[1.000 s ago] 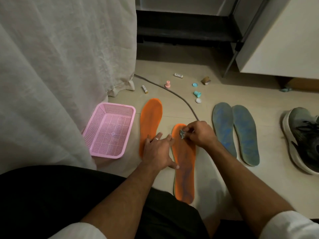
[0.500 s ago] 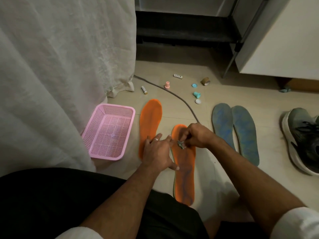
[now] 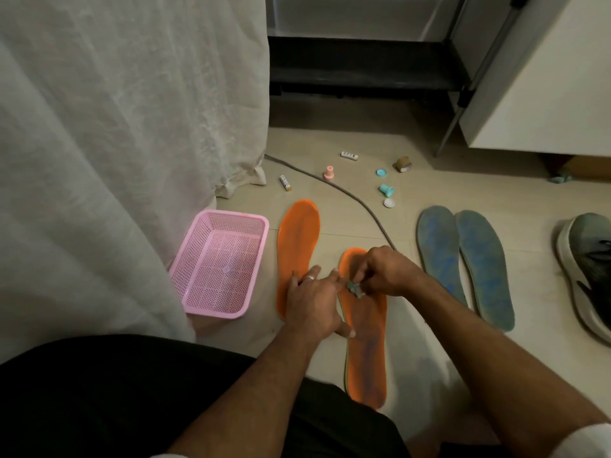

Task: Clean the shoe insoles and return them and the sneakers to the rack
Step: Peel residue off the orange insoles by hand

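Note:
Two orange insoles lie on the floor: the left one (image 3: 297,239) further out, the right one (image 3: 367,352) close to my knees. My left hand (image 3: 312,304) rests flat with fingers spread across both, pressing them down. My right hand (image 3: 386,272) pinches a small grey-green wad (image 3: 355,288) against the upper part of the right orange insole. To the right lie two blue insoles (image 3: 439,256) (image 3: 482,269) side by side. A grey sneaker (image 3: 588,276) sits at the right edge, partly cut off.
A pink mesh basket (image 3: 218,262) stands left of the insoles, against a white curtain (image 3: 115,143). A grey cable (image 3: 347,196) crosses the floor. Small caps, batteries and a pink bottle (image 3: 329,172) are scattered beyond. A dark rack shelf (image 3: 363,74) and white cabinet (image 3: 545,87) stand behind.
My right hand has slid the wad from the toe of the right orange insole down toward its middle. My left hand has stayed in place.

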